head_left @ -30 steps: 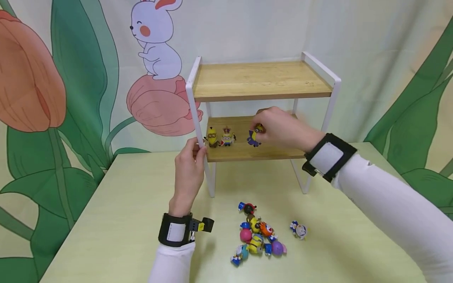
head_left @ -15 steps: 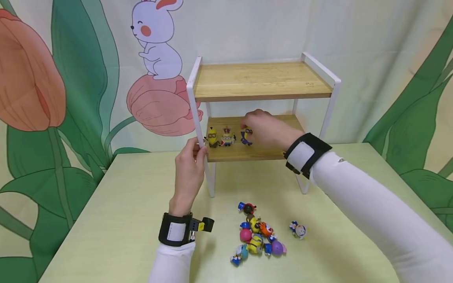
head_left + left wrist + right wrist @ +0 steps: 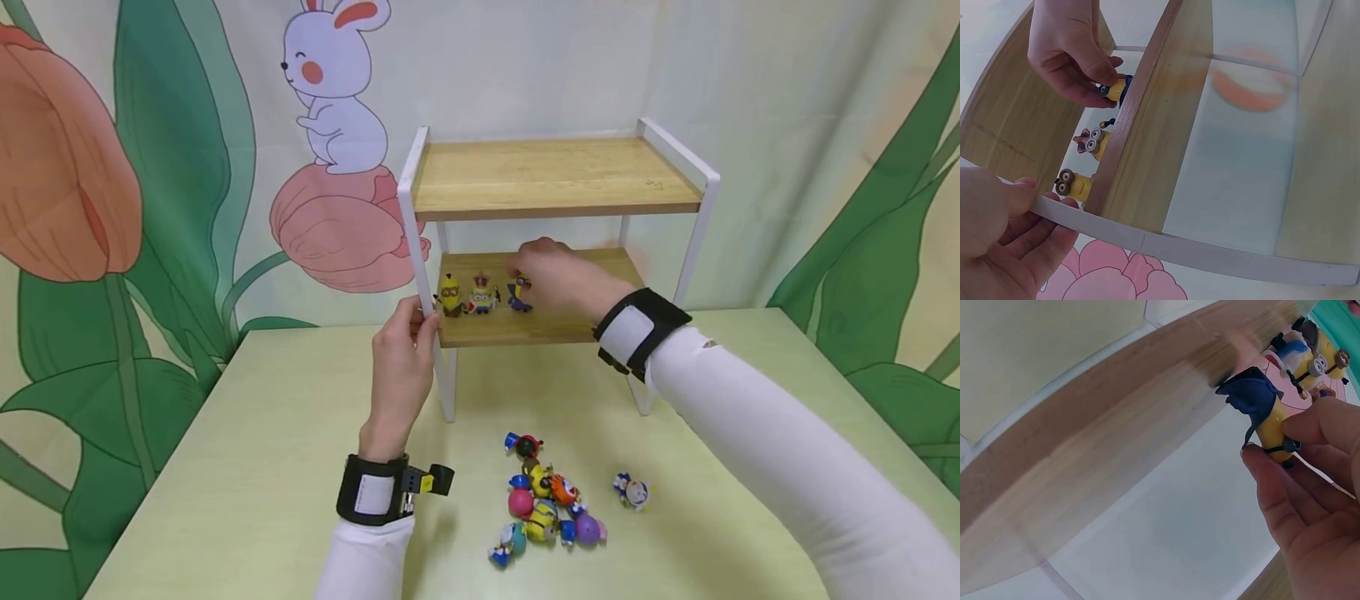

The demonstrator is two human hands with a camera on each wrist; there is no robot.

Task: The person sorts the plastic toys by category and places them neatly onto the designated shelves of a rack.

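My right hand (image 3: 561,279) pinches a yellow minion figurine (image 3: 1270,428) in dark blue clothes by its head, between thumb and fingers. The figurine is upright at the lower shelf board (image 3: 570,332). To its left stand two more minion figurines: one with a crown (image 3: 482,293) and, at the shelf's left end, one with a pointed yellow top (image 3: 450,296). With thumb and fingers my left hand (image 3: 401,367) grips the white left upright (image 3: 424,275) of the two-tier shelf, beside the lower board.
Several small figurines (image 3: 542,521) lie in a heap on the pale table (image 3: 247,483) in front of the shelf. A white-and-blue figurine (image 3: 633,492) lies apart to their right. The upper board (image 3: 555,175) overhangs the right hand's work. A printed curtain (image 3: 525,67) hangs behind.
My right hand has moved left along the lower shelf with the blue-clad minion figurine, bringing it nearer the crowned one. The left hand keeps its grip on the upright.
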